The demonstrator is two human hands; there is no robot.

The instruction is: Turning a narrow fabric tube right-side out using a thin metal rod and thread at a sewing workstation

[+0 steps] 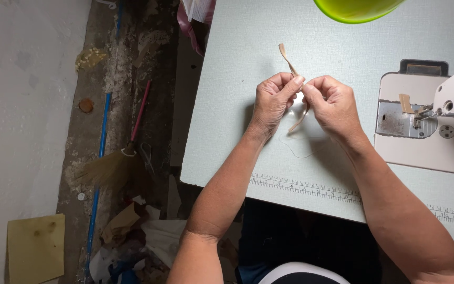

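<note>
Item: thin tan strip (289, 62), pinched mid-length between our left hand (272, 102) and right hand (334, 105) above the tabletop (248, 47). We judge it light and limp, best held by fingertips; sewing machine (432, 121) at right.

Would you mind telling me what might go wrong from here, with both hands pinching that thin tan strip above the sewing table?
1. The tan strip is pinched only between the fingertips of the left hand and right hand; it may slip or twist.
2. A loose clear thread loops on the table under the hands and could snag on them.
3. The right hand is near the sewing machine; drifting toward its needle area looks risky.
</note>
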